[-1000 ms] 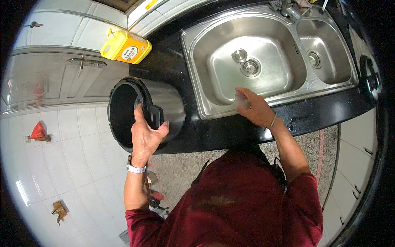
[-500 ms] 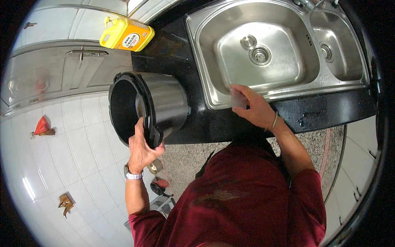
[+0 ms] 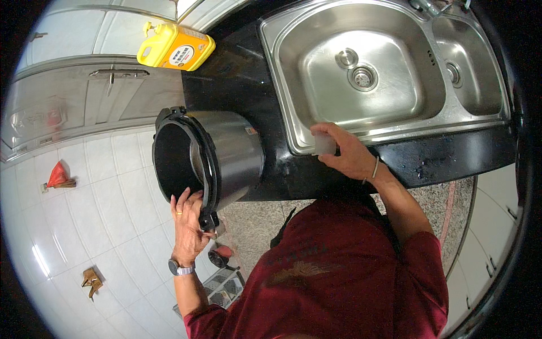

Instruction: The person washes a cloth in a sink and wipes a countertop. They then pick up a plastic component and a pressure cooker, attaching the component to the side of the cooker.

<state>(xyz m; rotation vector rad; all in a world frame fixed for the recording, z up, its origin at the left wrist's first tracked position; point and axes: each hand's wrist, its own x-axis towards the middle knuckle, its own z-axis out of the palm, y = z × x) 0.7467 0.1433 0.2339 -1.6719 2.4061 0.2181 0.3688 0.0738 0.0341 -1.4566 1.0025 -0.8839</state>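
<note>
An electric pressure cooker (image 3: 234,155) with a silver body and black rim stands at the counter's left part, its dark round mouth facing left. My left hand (image 3: 189,220) grips the lower part of that rim, fingers over the inner edge and thumb on the outer side. A ring and a watch show on this hand and wrist. Over the sink's near edge, my right hand (image 3: 351,155) pinches a small translucent plastic cup (image 3: 325,144) between thumb and fingers. What the cooker holds inside is too dark to make out.
A stainless double-bowl sink (image 3: 288,127) is set into the black counter (image 3: 226,85). At the far left corner stands a yellow pump jug (image 3: 178,48). Water drops lie on the counter (image 3: 440,161) right of my right hand. White wall tiles (image 3: 107,214) fill the left.
My left hand has shifted down along the rim, its fingers now spread over the inner edge. The cooker has turned slightly. My right hand still holds the cup, now tilted differently.
</note>
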